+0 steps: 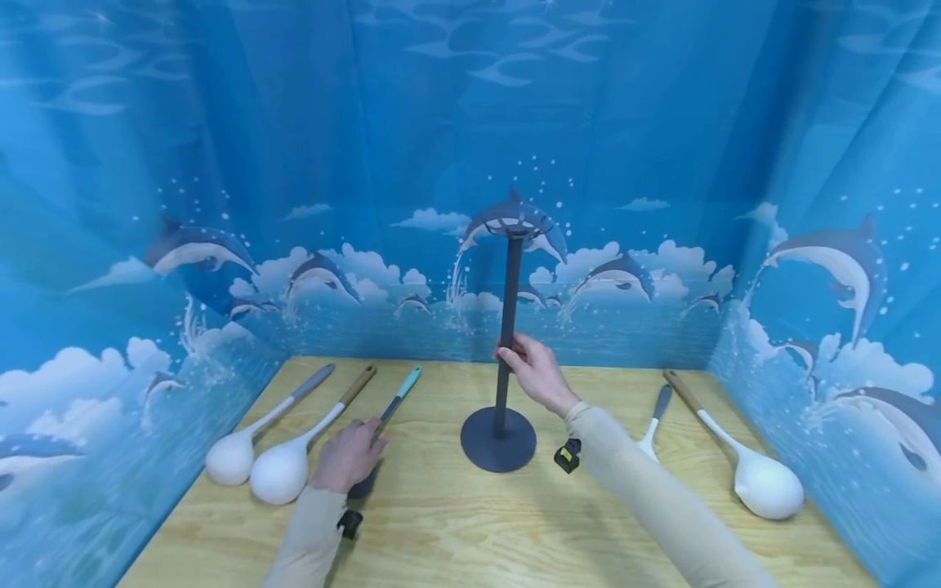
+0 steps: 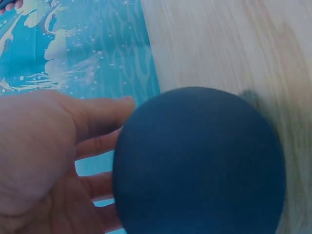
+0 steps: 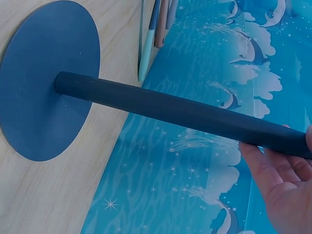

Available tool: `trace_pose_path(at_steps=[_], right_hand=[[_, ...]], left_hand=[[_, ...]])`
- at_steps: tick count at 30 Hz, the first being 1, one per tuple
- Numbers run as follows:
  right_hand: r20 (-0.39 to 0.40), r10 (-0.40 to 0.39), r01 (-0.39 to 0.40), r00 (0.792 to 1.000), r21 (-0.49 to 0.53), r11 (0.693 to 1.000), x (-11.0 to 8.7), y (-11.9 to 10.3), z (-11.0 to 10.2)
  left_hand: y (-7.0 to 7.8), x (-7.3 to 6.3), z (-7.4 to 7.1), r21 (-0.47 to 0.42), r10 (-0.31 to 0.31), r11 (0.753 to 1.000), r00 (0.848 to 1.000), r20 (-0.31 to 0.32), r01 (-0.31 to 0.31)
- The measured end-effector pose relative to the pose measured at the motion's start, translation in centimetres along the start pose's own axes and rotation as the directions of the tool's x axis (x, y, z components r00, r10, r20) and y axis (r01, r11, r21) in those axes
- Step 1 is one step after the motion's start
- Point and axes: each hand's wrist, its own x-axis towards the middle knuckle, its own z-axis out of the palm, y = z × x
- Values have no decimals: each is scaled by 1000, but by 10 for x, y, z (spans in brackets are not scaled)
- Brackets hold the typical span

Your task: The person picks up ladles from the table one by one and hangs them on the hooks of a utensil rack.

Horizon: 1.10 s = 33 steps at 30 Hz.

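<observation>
A dark stand [image 1: 510,327] has a round base [image 1: 497,451], an upright post [image 3: 185,112] and a ring of hooks at its top. My right hand [image 1: 537,374] grips the post around mid-height, with fingers and thumb around it. At left, my left hand [image 1: 351,453] is over the neck of a dark ladle with a teal handle [image 1: 408,382]. The ladle's rounded bowl [image 2: 200,161] fills much of the left wrist view and hides the left fingertips; whether they close on the shaft I cannot tell.
Left of my left hand lie a white ladle with a grey handle [image 1: 229,457] and another with a brown handle [image 1: 279,474]. Toward the right are a grey-handled white utensil [image 1: 663,402], partly behind my sleeve, and a brown-handled white ladle [image 1: 768,483]. Dolphin-print curtains [image 1: 412,122] surround the wooden table.
</observation>
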Motion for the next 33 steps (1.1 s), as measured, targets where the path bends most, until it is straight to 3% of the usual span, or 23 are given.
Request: trace_pose_path(at_steps=[13,20,26,29,33], right_hand=[[25,-22,22,999,-1,1000,1,1,-2],[61,-13,13,998,6,1000,1,1,-3],[65,-12,11,998,18,1000,2,1,-3],[67,-11,9,998,30,1000,1,0,-2],[58,2,-4,998,47,999,0,0,-1]], left_hand=[[-1,6,9,-54,-36,998,999,2,36],[-1,8,15,-35,-27,999,997,-67,25],[-1,6,15,-56,-65,997,991,-114,59],[-1,4,13,-60,-66,997,983,-171,56],[0,5,12,-91,-35,996,960,-278,9]])
